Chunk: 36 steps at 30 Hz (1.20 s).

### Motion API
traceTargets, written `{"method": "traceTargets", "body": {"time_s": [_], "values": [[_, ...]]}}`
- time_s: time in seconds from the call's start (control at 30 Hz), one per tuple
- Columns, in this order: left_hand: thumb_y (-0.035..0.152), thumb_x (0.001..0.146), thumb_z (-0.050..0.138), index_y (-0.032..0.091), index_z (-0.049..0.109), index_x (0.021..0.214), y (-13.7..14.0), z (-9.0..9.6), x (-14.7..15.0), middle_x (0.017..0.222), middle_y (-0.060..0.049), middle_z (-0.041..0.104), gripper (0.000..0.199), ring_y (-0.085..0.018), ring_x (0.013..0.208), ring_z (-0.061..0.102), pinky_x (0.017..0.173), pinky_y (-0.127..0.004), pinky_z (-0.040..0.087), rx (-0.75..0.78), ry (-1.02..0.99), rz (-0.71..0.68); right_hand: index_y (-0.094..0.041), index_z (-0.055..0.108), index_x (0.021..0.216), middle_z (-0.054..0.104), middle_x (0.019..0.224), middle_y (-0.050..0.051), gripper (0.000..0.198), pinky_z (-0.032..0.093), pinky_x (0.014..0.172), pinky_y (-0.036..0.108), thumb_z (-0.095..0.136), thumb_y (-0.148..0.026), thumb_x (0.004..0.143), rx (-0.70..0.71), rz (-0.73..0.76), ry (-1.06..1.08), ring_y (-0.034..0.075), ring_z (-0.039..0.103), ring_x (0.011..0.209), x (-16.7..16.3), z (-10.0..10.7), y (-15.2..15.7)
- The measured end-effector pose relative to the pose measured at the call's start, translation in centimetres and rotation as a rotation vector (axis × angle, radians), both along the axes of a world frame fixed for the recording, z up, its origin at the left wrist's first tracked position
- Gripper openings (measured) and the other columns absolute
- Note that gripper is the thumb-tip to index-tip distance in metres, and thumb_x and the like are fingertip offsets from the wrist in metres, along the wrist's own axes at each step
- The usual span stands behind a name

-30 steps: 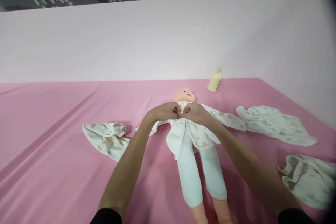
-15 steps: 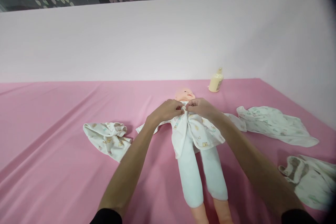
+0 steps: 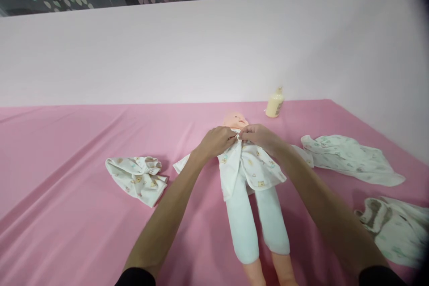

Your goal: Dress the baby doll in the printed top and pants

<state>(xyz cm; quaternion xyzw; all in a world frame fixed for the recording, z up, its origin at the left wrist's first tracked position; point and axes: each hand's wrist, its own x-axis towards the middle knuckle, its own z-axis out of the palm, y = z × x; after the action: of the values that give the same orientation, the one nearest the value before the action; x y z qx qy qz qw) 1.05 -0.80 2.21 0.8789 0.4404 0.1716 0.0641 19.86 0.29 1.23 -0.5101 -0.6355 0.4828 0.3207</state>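
A baby doll (image 3: 235, 120) lies on its back, head toward the wall, in pale blue trousers (image 3: 241, 225) and a white printed baby shirt (image 3: 263, 170). At the top of the shirt's front opening, just below the doll's chin, both of my hands meet. My left hand (image 3: 217, 140) pinches one front edge, its fingertips partly hidden. Opposite it, my right hand (image 3: 257, 135) pinches the other edge near a small white fastening. Below the hands the two front panels hang apart over the trousers.
The pink-covered table (image 3: 83, 232) meets a white wall (image 3: 150, 58). A cream pump bottle (image 3: 275, 105) stands near the wall. A folded printed cloth piece (image 3: 139, 179) lies left; two crumpled garments, one farther off (image 3: 351, 158) and one nearer (image 3: 398, 232), lie right.
My left hand has shifted slightly right, closer to my right hand, and the round fastening that showed between them is now mostly covered. The doll lies as before.
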Motion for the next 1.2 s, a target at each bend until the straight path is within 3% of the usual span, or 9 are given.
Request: {"method": "traceTargets", "body": {"time_s": [0.3, 0.5, 0.7, 0.87, 1.2], "values": [[0.029, 0.094, 0.045, 0.020, 0.061, 0.066, 0.9, -1.1, -0.9, 0.074, -0.003, 0.061, 0.033, -0.017, 0.072, 0.057, 0.069, -0.030, 0.041, 0.013, -0.172, -0.082, -0.015, 0.064, 0.087, 0.064, 0.073, 0.001, 0.011, 0.040, 0.058, 0.019, 0.063, -0.018, 0.077, -0.021, 0.003, 0.000, 0.009, 0.051, 0.063, 0.2, 0.1, 0.1], [0.031, 0.094, 0.049, 0.024, 0.074, 0.084, 1.6, -1.9, -1.0, 0.109, -0.003, 0.068, 0.028, -0.018, 0.097, 0.062, 0.082, -0.030, 0.048, -0.032, -0.307, -0.119, -0.016, 0.060, 0.089, 0.065, 0.068, 0.002, 0.013, 0.041, 0.054, 0.018, 0.065, -0.021, 0.079, -0.008, -0.024, 0.015, 0.010, 0.057, 0.064, 0.0, -0.3, 0.2], [0.029, 0.092, 0.048, 0.023, 0.073, 0.083, 1.5, -1.8, -1.2, 0.092, -0.002, 0.072, 0.027, -0.019, 0.088, 0.065, 0.082, -0.031, 0.049, -0.039, -0.327, -0.114, -0.018, 0.057, 0.095, 0.064, 0.066, -0.002, 0.024, 0.043, 0.052, 0.019, 0.067, -0.015, 0.072, 0.024, -0.032, 0.018, 0.011, 0.060, 0.060, -0.6, -1.5, 0.7], [0.026, 0.088, 0.048, 0.021, 0.069, 0.075, 1.3, -1.9, -0.9, 0.087, -0.002, 0.071, 0.026, -0.017, 0.081, 0.064, 0.077, -0.029, 0.049, -0.055, -0.327, -0.063, -0.020, 0.055, 0.087, 0.063, 0.068, -0.003, 0.019, 0.047, 0.057, 0.022, 0.063, -0.014, 0.070, 0.092, -0.070, -0.024, 0.012, 0.062, 0.061, -1.2, -2.2, 0.8], [0.024, 0.084, 0.051, 0.020, 0.066, 0.075, 1.4, -2.0, -0.6, 0.086, -0.001, 0.071, 0.018, -0.016, 0.078, 0.062, 0.072, -0.029, 0.045, -0.062, -0.317, 0.071, -0.019, 0.056, 0.093, 0.066, 0.077, 0.000, 0.021, 0.047, 0.054, 0.022, 0.065, -0.019, 0.074, 0.088, -0.127, -0.098, 0.013, 0.065, 0.059, -1.3, -1.4, 0.3]]}}
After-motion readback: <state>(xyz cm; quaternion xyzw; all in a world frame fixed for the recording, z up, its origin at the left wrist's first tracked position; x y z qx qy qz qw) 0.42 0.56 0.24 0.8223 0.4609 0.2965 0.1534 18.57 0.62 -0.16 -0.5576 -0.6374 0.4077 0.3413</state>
